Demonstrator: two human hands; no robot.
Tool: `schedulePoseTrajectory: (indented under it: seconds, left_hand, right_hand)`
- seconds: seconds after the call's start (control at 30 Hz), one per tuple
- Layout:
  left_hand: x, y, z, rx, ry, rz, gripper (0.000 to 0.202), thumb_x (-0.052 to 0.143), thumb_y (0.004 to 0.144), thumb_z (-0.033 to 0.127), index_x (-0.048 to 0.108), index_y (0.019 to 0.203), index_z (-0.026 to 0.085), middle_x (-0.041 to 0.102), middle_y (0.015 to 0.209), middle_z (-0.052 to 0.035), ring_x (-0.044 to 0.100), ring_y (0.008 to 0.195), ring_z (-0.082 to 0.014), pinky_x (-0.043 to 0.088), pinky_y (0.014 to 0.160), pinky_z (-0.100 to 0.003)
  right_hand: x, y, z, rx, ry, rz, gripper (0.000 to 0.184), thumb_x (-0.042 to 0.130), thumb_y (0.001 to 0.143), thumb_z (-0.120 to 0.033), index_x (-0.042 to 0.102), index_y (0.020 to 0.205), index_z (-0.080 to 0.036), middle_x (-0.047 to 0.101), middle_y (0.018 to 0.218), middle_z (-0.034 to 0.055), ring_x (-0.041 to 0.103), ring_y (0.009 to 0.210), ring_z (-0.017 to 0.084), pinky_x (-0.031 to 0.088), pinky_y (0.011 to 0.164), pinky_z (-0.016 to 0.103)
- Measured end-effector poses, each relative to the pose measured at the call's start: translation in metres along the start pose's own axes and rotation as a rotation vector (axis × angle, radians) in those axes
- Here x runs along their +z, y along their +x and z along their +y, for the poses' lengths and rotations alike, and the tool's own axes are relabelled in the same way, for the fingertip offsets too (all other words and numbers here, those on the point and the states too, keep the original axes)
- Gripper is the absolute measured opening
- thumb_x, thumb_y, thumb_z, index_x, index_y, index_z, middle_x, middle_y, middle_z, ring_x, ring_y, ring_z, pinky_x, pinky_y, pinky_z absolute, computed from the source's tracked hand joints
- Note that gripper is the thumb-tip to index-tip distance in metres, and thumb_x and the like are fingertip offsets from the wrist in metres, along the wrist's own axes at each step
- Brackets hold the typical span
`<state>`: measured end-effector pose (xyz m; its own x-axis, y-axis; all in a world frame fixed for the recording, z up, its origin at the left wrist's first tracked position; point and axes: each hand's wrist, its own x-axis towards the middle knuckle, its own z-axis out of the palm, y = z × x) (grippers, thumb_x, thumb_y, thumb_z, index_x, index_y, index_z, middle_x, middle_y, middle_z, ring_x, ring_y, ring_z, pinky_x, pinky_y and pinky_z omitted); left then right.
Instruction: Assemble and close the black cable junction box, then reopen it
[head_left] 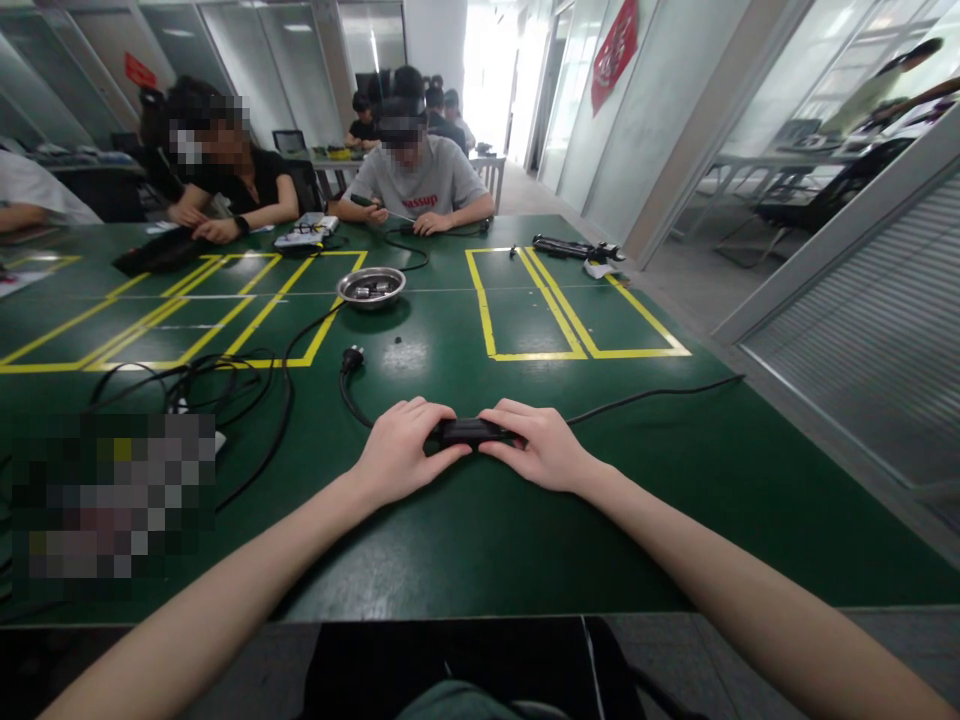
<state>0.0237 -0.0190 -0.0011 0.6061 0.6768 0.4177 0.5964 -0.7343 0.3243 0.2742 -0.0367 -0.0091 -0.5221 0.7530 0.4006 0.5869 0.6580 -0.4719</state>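
A small black block shaped like a power adapter (471, 431) lies level between my hands, just over the near middle of the green table. My left hand (405, 447) grips its left end, thumb on the near side and fingers on the far side. The other end is gripped by my right hand (536, 443) in the same manner. From the left side a black cord runs to a plug (352, 358) on the tabletop. A black cable (652, 397) extends right from beneath my right hand. My palms hide both ends of the block.
Coiled black cables (225, 385) and a blurred-out item (112, 495) lie at left. Beyond my hands stands a metal bowl (371, 287) with small metal parts. Yellow tape (536, 357) marks the green table (465, 550). A folded black tripod-like object (574, 248) lies far right. People sit opposite.
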Motion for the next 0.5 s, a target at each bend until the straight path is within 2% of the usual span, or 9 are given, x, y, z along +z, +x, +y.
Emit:
schedulePoseTrajectory:
  seconds: [0.1, 0.2, 0.3, 0.37, 0.4, 0.43, 0.5]
  left_hand:
    - [0.002, 0.0, 0.0, -0.05, -0.006, -0.031, 0.033, 0.066, 0.098, 0.051, 0.068, 0.106, 0.018, 0.071, 0.089, -0.0054, 0.067, 0.084, -0.0225, 0.053, 0.08, -0.035]
    - [0.004, 0.001, 0.0, -0.082, -0.06, -0.083, 0.032, 0.064, 0.099, 0.05, 0.071, 0.106, 0.019, 0.073, 0.09, -0.0051, 0.068, 0.084, -0.0219, 0.054, 0.08, -0.034]
    - [0.005, 0.001, 0.0, -0.074, -0.092, -0.059, 0.028, 0.062, 0.1, 0.044, 0.072, 0.112, 0.02, 0.075, 0.099, -0.0071, 0.068, 0.093, -0.024, 0.054, 0.087, -0.039]
    - [0.003, 0.002, 0.001, -0.05, -0.059, 0.064, 0.032, 0.063, 0.1, 0.039, 0.069, 0.125, 0.022, 0.072, 0.124, -0.0121, 0.063, 0.115, -0.0293, 0.049, 0.102, -0.047]
    - [0.002, 0.001, 0.001, -0.038, -0.036, 0.131, 0.035, 0.062, 0.099, 0.037, 0.066, 0.132, 0.023, 0.065, 0.138, -0.0139, 0.058, 0.127, -0.032, 0.045, 0.108, -0.052]
    - [0.002, 0.001, 0.001, -0.029, -0.018, 0.184, 0.039, 0.062, 0.1, 0.035, 0.063, 0.136, 0.023, 0.058, 0.148, -0.0147, 0.052, 0.135, -0.0338, 0.04, 0.113, -0.055]
    - [0.001, 0.001, 0.0, -0.01, -0.01, 0.212, 0.039, 0.058, 0.101, 0.033, 0.062, 0.139, 0.023, 0.053, 0.154, -0.0149, 0.048, 0.14, -0.0342, 0.038, 0.116, -0.056]
  right_hand:
    - [-0.001, -0.002, 0.005, -0.002, 0.054, -0.04, 0.036, 0.06, 0.103, -0.038, 0.069, 0.132, -0.02, 0.071, 0.102, 0.0066, 0.067, 0.076, 0.016, 0.053, 0.073, 0.028]
    - [-0.002, -0.005, 0.007, -0.037, 0.021, -0.12, 0.057, 0.071, 0.095, -0.041, 0.059, 0.148, -0.024, 0.07, 0.109, 0.0071, 0.07, 0.082, 0.019, 0.056, 0.076, 0.031]
    - [-0.002, -0.005, 0.006, 0.009, 0.044, -0.085, 0.049, 0.071, 0.093, -0.034, 0.064, 0.14, -0.024, 0.073, 0.107, 0.0073, 0.073, 0.089, 0.023, 0.059, 0.08, 0.035]
    - [-0.003, -0.002, 0.009, 0.098, 0.164, 0.012, 0.043, 0.07, 0.092, -0.032, 0.068, 0.134, -0.022, 0.075, 0.113, 0.0087, 0.074, 0.099, 0.026, 0.06, 0.088, 0.038]
    - [-0.004, -0.001, 0.012, 0.171, 0.237, 0.1, 0.043, 0.072, 0.089, -0.034, 0.069, 0.131, -0.021, 0.076, 0.117, 0.0094, 0.073, 0.103, 0.027, 0.06, 0.091, 0.039]
    - [-0.006, 0.001, 0.018, 0.258, 0.303, 0.207, 0.045, 0.075, 0.086, -0.036, 0.071, 0.128, -0.021, 0.076, 0.12, 0.0099, 0.073, 0.105, 0.028, 0.06, 0.093, 0.04]
    - [-0.013, 0.004, 0.033, 0.434, 0.37, 0.485, 0.05, 0.081, 0.076, -0.042, 0.074, 0.12, -0.019, 0.077, 0.115, 0.0104, 0.072, 0.103, 0.028, 0.06, 0.091, 0.04]
